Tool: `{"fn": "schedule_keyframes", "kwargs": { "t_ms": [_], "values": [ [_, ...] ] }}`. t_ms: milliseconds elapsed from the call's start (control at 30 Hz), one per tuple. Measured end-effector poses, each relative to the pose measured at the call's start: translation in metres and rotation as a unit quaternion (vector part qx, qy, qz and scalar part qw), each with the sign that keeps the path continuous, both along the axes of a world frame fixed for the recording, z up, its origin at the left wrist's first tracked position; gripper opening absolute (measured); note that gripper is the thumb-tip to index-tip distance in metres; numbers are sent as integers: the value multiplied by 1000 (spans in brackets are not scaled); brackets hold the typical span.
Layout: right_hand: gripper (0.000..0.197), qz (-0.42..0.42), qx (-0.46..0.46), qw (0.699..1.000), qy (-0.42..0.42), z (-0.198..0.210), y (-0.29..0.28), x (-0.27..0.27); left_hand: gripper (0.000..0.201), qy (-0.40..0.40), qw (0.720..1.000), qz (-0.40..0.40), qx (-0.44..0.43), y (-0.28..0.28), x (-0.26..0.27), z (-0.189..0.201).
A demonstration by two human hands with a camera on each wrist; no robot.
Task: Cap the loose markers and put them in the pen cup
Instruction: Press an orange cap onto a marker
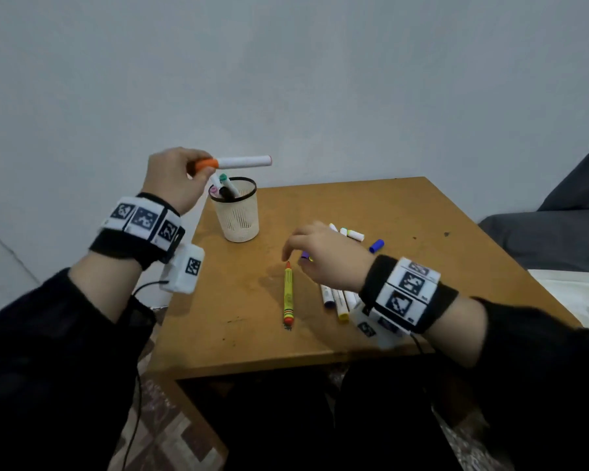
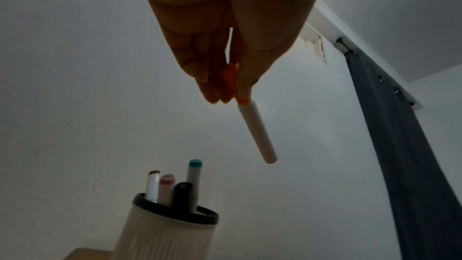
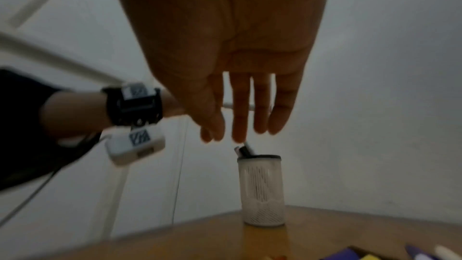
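Note:
My left hand (image 1: pixel 181 175) pinches a white marker (image 1: pixel 244 161) by its orange cap (image 2: pixel 233 84), holding it level above and left of the white mesh pen cup (image 1: pixel 239 215). Several capped markers (image 2: pixel 175 187) stand in that cup (image 2: pixel 162 232). My right hand (image 1: pixel 323 256) hovers open over the table with straight fingers (image 3: pixel 250 110), holding nothing. Under and beside it lie loose white markers (image 1: pixel 337 300), more markers (image 1: pixel 352 233), a blue cap (image 1: pixel 376 245) and a purple cap (image 1: pixel 305 255).
A yellow crayon-like pen with a red tip (image 1: pixel 288 294) lies mid-table in front of the right hand. The wooden table (image 1: pixel 422 212) stands against a grey wall. A dark sofa (image 1: pixel 565 232) and a white tray (image 1: pixel 578 294) are to the right.

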State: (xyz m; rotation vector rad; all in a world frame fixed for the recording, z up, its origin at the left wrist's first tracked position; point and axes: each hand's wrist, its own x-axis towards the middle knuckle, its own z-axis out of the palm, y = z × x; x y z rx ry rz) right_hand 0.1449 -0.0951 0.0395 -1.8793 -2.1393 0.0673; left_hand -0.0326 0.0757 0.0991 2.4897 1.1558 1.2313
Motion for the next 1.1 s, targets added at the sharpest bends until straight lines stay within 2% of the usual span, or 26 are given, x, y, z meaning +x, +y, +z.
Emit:
{"fn": "schedule_keyframes", "kwargs": {
  "t_ms": [100, 200, 400, 533, 667, 867, 1000, 1100],
  "values": [
    [38, 57, -58, 985, -153, -1, 20, -3, 25, 31, 999, 25, 3, 17, 5, 5],
    [41, 96, -100, 962, -235, -9, 33, -8, 26, 46, 998, 45, -8, 31, 10, 5],
    [38, 148, -168, 927, -302, -25, 52, -22, 27, 54, 996, 58, -35, 47, 19, -2],
    [34, 167, -179, 912, -329, -30, 57, -28, 27, 62, 996, 53, -44, 51, 26, -7],
    [29, 176, -169, 907, -344, -32, 58, -28, 29, 67, 995, 52, -60, 52, 30, -13],
    [28, 176, -142, 914, -336, -19, 52, -25, 37, 112, 990, 60, -55, 51, 34, -20],
    [30, 167, -106, 940, -278, -9, 43, -21, 42, 122, 988, 65, -63, 49, 39, -24],
    [25, 132, -87, 969, -189, -7, 38, -17, 38, 135, 987, 59, -70, 46, 43, -29]
  ]
}}
